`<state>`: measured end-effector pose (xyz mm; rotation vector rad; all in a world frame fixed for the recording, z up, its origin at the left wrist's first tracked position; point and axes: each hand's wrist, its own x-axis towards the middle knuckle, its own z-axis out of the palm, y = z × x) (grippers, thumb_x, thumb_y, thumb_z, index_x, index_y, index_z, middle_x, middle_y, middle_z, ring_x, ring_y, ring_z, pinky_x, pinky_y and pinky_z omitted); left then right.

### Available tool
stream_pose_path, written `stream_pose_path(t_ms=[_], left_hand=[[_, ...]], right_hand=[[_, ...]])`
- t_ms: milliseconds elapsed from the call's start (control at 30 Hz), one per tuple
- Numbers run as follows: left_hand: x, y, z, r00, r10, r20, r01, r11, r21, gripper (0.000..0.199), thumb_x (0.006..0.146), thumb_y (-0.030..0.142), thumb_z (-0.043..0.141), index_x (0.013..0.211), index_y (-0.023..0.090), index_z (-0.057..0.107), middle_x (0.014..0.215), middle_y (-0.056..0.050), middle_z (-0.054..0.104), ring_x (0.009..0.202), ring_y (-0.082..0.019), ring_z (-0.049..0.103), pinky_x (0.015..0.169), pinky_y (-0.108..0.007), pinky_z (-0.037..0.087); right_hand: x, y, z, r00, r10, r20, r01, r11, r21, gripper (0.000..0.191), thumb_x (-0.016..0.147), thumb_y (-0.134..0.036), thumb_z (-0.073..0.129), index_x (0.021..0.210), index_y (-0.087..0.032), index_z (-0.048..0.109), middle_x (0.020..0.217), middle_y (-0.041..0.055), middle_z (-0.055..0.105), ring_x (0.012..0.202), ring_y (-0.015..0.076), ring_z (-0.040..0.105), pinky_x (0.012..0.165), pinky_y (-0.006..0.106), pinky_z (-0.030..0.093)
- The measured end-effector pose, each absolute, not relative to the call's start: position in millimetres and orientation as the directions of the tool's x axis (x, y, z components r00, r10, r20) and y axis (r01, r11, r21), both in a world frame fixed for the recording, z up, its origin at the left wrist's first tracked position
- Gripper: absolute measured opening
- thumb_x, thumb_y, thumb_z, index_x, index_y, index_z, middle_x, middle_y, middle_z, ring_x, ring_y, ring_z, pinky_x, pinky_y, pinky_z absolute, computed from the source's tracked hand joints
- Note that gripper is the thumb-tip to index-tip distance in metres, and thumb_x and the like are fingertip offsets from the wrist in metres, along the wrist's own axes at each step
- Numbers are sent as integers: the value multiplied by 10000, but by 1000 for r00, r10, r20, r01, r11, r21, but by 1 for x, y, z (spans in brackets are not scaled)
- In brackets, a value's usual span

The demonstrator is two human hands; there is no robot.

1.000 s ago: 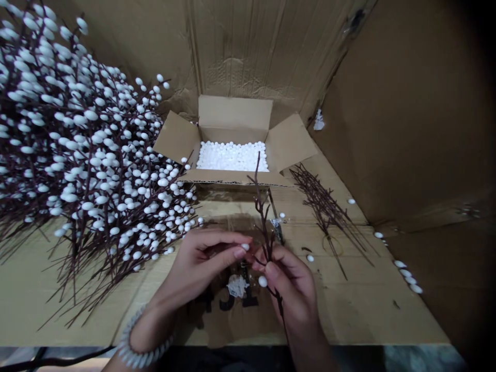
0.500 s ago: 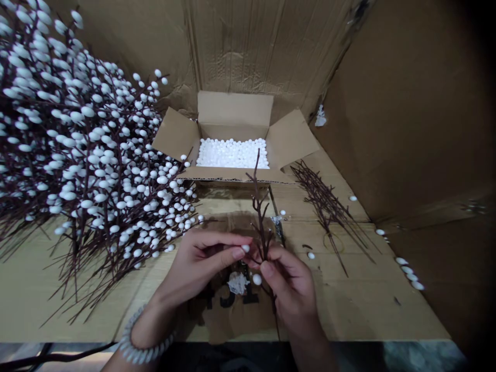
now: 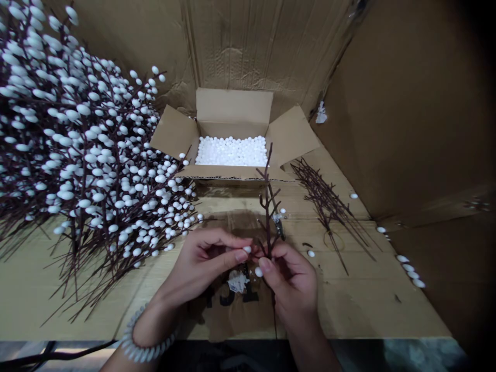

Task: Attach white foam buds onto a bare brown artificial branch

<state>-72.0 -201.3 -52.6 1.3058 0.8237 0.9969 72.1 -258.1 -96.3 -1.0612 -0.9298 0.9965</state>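
Observation:
My left hand (image 3: pixel 205 266) pinches a small white foam bud (image 3: pixel 247 249) between thumb and fingertips, close to the twig. My right hand (image 3: pixel 292 289) is shut around a thin dark brown twig (image 3: pixel 268 206), which stands nearly upright above my fingers. Another white bud (image 3: pixel 258 272) sits on the twig right by my right thumb. A white coiled bracelet (image 3: pixel 145 338) circles my left wrist. My fingers hide the lower joints of the twig.
A large heap of budded branches (image 3: pixel 89 155) fills the left side. Ahead stands an open carton of white foam buds (image 3: pixel 231 151). To the right lie bare twigs (image 3: pixel 325 206) and loose buds (image 3: pixel 406 271), all on a cardboard sheet (image 3: pixel 349 305) walled by cardboard.
The twig has turned more upright and shifted slightly right. The bud by my right thumb has risen a little. The whole view has drifted slightly.

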Motion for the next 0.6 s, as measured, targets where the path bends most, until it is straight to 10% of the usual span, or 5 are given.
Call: stream_pose_path(t_ms=[600], left_hand=[[-69,-206,-54,344,935,84,-73,-63,995,99,707,126,814,765,205,803,786,-52,800,689,-164,779,653,-179,627]], right_hand=[[71,-259,-94,369,920,131,-128,190,-973,210,819,-285,707,663,-222,581,630,-30,550,518,103,449,452,209,364]])
